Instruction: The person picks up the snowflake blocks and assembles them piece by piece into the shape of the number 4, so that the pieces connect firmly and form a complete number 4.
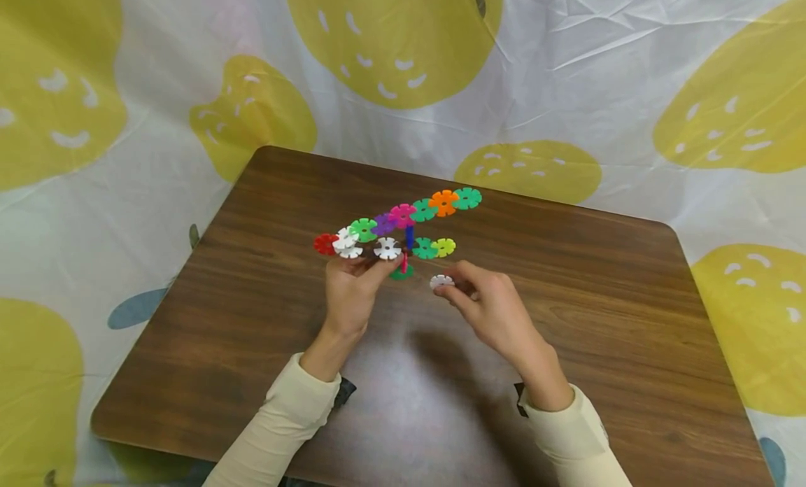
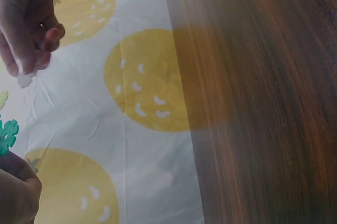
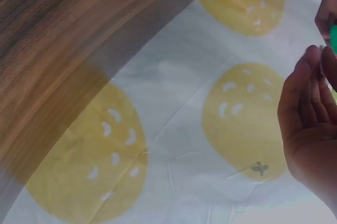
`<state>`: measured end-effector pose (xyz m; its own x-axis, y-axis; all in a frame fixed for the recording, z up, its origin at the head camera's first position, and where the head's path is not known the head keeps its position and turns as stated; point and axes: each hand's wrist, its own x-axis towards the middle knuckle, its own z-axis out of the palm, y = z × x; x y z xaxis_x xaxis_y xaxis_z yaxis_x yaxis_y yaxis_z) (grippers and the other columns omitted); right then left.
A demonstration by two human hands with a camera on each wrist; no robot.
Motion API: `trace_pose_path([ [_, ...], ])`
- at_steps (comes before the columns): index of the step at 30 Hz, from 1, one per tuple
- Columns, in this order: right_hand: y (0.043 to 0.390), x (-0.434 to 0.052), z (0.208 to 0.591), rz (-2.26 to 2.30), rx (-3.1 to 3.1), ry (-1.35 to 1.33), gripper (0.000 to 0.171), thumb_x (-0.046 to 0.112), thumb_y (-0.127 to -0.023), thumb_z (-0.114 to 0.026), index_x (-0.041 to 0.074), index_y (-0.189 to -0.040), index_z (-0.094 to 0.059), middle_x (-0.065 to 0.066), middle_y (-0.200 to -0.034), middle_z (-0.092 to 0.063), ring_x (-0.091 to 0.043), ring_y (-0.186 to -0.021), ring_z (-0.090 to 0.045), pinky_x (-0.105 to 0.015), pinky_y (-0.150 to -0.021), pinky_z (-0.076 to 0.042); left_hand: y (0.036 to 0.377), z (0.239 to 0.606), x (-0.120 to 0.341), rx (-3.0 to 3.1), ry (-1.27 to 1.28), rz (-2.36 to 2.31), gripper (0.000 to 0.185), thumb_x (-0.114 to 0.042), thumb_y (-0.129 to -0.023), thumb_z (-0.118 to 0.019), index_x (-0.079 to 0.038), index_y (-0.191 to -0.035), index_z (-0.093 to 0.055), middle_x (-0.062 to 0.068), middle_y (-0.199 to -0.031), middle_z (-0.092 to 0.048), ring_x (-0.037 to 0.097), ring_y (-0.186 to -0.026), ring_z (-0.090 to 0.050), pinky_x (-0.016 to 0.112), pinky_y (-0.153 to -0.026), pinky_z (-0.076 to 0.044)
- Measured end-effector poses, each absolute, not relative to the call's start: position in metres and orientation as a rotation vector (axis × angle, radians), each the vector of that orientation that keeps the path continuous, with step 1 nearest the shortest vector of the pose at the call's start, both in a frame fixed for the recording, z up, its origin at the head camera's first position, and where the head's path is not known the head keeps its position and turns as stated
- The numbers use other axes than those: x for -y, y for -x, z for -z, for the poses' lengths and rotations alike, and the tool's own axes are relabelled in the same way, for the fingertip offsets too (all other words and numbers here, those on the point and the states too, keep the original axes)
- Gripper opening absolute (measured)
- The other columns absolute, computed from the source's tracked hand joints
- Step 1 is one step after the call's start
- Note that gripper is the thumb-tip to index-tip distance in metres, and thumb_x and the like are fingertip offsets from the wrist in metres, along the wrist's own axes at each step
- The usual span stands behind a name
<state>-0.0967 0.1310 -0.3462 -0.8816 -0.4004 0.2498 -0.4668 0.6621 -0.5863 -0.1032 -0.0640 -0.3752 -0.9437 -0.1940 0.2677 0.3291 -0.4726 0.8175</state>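
My left hand (image 1: 348, 296) grips an assembled model of notched plastic snowflake discs from below, its fingers partly hidden behind the pieces. A slanting row runs from a red disc (image 1: 324, 244) at the left up to an orange disc (image 1: 444, 203) and a teal disc (image 1: 468, 199). Below that row sit a white disc (image 1: 387, 248) and a yellow-green disc (image 1: 445, 247). To the right of the model, my right hand (image 1: 497, 308) pinches a loose white snowflake disc (image 1: 441, 281) between thumb and fingers, apart from the model. In the left wrist view, a green disc (image 2: 8, 135) shows above the left hand.
Both hands are over a brown wood-grain table (image 1: 598, 319) with rounded corners. Behind it hangs a white curtain (image 1: 390, 130) printed with yellow fruit shapes, close to the table's far edge. Shadows of the hands and arms fall on the tabletop.
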Motion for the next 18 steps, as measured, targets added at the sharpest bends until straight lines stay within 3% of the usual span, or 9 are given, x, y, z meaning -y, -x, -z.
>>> trace_pose_path([
  [10,0.091,-0.133,0.332,-1.245,2.674,-0.743,0.015,0.028,-0.085,-0.064,0.022,-0.099,-0.067,0.01,-0.075,-0.066,-0.004,-0.061,-0.06,-0.022,-0.051,-0.049,0.103,0.376,0.064,1.402,0.189,2.445,0.028,0.008,-0.072,-0.07,0.009,-0.099,-0.062,0.004,-0.087,-0.07,0.017,-0.078,-0.067,0.03,-0.073,-0.056],
  [18,0.076,-0.12,0.298,-1.303,2.581,-0.768,0.011,0.011,-0.083,-0.065,0.011,-0.095,-0.066,0.003,-0.073,-0.065,-0.008,-0.061,-0.06,-0.018,-0.058,-0.051,0.102,0.376,0.063,1.41,0.188,2.436,0.028,0.008,-0.072,-0.07,0.007,-0.099,-0.064,0.004,-0.09,-0.07,0.018,-0.081,-0.067,0.033,-0.075,-0.056],
])
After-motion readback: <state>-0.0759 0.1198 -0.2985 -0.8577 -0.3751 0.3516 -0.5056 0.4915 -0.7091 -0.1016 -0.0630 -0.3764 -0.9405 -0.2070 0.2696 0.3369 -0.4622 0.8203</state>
